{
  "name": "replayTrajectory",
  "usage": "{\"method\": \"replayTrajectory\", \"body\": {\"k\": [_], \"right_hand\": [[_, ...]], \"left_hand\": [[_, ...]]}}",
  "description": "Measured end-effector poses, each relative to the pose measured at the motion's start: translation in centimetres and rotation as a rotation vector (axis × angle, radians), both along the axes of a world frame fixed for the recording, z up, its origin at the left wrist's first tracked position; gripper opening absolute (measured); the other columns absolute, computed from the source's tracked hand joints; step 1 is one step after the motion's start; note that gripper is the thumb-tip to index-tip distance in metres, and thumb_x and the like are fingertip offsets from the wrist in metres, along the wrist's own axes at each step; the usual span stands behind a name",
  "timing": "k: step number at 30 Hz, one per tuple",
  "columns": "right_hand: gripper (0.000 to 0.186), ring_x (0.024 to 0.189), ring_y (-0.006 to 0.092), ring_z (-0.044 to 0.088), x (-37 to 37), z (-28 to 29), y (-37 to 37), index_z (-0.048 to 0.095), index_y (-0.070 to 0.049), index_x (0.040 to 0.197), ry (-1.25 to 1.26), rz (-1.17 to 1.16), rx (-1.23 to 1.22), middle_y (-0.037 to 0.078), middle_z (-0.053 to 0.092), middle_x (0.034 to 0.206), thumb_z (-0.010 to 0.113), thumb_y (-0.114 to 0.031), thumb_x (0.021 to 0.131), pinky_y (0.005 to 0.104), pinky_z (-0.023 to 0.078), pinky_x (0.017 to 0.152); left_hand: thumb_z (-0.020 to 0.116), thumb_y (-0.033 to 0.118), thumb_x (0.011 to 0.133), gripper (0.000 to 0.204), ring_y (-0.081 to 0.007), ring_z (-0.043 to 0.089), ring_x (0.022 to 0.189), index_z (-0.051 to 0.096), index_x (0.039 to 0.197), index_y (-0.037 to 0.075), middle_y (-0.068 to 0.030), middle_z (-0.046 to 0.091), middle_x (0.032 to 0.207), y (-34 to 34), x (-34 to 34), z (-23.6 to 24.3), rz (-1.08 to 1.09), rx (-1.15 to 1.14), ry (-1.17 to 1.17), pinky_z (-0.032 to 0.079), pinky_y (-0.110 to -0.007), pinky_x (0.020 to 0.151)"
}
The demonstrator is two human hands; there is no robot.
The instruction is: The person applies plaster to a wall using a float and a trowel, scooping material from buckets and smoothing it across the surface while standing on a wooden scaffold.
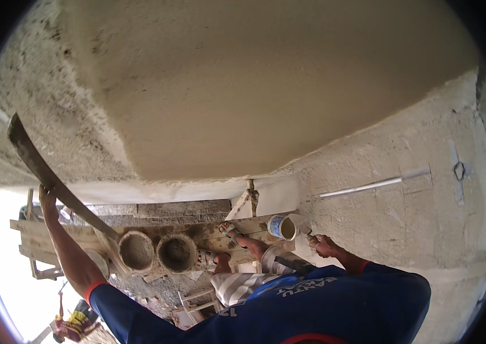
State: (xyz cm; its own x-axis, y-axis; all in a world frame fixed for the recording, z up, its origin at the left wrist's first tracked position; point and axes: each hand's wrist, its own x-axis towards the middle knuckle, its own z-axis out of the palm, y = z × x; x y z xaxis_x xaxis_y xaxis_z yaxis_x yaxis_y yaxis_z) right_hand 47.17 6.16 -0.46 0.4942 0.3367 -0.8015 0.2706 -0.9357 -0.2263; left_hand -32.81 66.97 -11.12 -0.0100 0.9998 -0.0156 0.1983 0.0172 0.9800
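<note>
My left hand (48, 202) is raised at the left, fingers closed on a long, narrow plasterer's straightedge (62, 192), dark and smeared. One end of it points up toward the rough wall; the other slants down toward the mortar buckets. At the right, my right hand (324, 246) grips a trowel (300, 223) by its handle. The trowel's grey blade is over or beside the rim of a white and blue pail (281, 227); contact cannot be made out. Smooth, damp plaster (289, 86) covers a large area in front of me.
I stand on a plank scaffold (200, 229) in sandals. Two mortar buckets (136, 252) (176, 253) sit on it to the left of my feet. A wooden brace (251, 198) meets the wall. The right wall (392, 212) has a pale strip. Another person (77, 322) is below left.
</note>
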Motion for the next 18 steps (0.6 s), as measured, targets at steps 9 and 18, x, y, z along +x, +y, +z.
{"method": "replayTrajectory", "body": {"k": [9,18], "right_hand": [[0.04,0.045,0.0131,0.048,0.0,2.2,-7.2,0.062,-0.003,0.099,-0.102,-0.103,-0.12,0.003,0.051,0.057,0.058,-0.042,0.091,0.0314,0.038,0.041],[0.04,0.047,0.0133,0.05,2.4,1.0,-3.2,0.06,-0.005,0.097,-0.081,-0.058,-0.095,0.004,0.052,0.058,0.057,-0.045,0.091,0.0312,0.041,0.041]], "left_hand": [[0.056,0.014,0.085,0.065,-0.0257,0.046,0.121,0.031,0.144,0.003,-0.0145,0.047,0.133,0.6,7.4,-3.2,0.162,0.09,-0.182,0.038,-0.041,0.099],[0.074,0.029,0.067,0.096,-0.0309,0.047,0.115,0.026,0.144,-0.005,-0.0231,0.045,0.132,2.9,10.5,-3.2,0.683,0.004,0.312,0.039,-0.041,0.099]]}}
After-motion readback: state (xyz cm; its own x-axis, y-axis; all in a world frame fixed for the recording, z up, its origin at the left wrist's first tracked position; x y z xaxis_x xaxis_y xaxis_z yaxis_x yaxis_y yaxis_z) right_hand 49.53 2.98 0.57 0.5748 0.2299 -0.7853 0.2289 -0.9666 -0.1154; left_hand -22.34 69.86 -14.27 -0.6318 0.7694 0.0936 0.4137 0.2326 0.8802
